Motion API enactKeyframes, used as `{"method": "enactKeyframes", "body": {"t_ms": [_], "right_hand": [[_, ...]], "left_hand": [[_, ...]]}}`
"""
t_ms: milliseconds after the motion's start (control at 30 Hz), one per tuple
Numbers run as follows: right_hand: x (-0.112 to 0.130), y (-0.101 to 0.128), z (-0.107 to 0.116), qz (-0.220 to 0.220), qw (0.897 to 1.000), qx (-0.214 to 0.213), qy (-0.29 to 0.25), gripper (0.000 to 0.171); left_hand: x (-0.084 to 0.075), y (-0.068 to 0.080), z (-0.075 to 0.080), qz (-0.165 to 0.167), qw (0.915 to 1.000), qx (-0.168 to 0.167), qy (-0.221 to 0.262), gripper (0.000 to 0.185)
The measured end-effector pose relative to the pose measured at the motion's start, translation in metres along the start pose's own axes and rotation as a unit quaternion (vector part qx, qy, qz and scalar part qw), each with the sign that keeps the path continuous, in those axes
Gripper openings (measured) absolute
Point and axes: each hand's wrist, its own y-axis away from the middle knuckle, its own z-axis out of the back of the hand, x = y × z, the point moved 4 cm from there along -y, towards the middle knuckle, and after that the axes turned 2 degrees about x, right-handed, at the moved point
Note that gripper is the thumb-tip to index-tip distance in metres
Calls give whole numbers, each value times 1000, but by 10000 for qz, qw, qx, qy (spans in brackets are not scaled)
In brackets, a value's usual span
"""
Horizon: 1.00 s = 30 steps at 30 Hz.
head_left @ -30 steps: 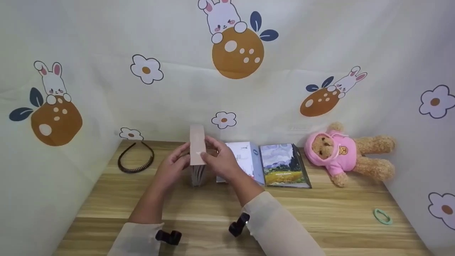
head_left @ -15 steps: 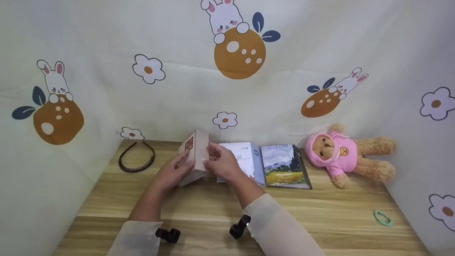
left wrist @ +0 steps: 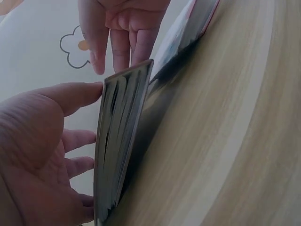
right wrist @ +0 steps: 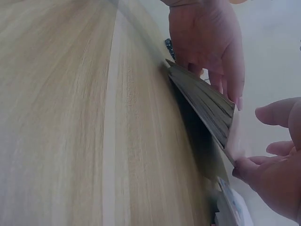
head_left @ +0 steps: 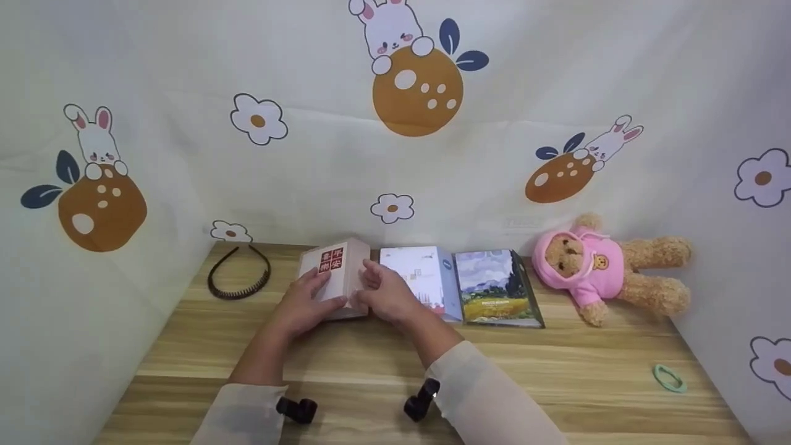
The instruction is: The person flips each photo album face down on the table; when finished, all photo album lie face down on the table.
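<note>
book (head_left: 334,272) now tilted lower, leftward

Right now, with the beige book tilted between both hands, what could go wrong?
1. The beige book leans with one long edge on the table, and the left hand lies flat on its cover, so it could drop flat abruptly.
2. The right hand pinches its raised edge; fingers could be caught against the white book beside it.

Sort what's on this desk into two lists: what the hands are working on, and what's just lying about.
In hand: beige book, tilted, held by left hand and right hand.

Lying about: two flat books, teddy bear, headband, green hair tie.
</note>
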Motion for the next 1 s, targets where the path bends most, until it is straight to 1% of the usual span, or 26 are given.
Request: {"method": "enactKeyframes", "body": {"t_ms": [100,233,300,433,533,667,733,833,933,1000], "right_hand": [[-1,3,3,42,9999,114,-24,74],[-1,12,15,342,9993,131,-69,69],[-1,18,22,571,9983,87,-42,65],[-4,34,44,840,9963,-15,160,60],[-6,49,67,821,9955,-131,460,61],[-6,63,100,565,9915,-549,1032,61],[-7,66,116,389,9861,-723,1444,63],[-8,69,138,266,9716,-746,2228,67],[-8,69,160,320,9466,-685,3133,70],[-8,69,174,298,9285,-704,3634,74]], "left_hand": [[1,-1,-4,41,9994,26,-352,86],[2,-1,-10,34,9967,165,-790,85],[4,0,-10,65,9953,220,-941,86],[8,0,-8,166,9937,220,-1089,85],[10,-4,-7,111,9930,223,-1156,86],[10,-13,-4,-62,9915,265,-1270,87],[11,-17,-3,-107,9905,277,-1346,86],[11,-19,-1,-56,9885,263,-1489,86],[6,-18,2,81,9853,228,-1691,86],[-4,-18,7,119,9828,100,-1839,85]]}}
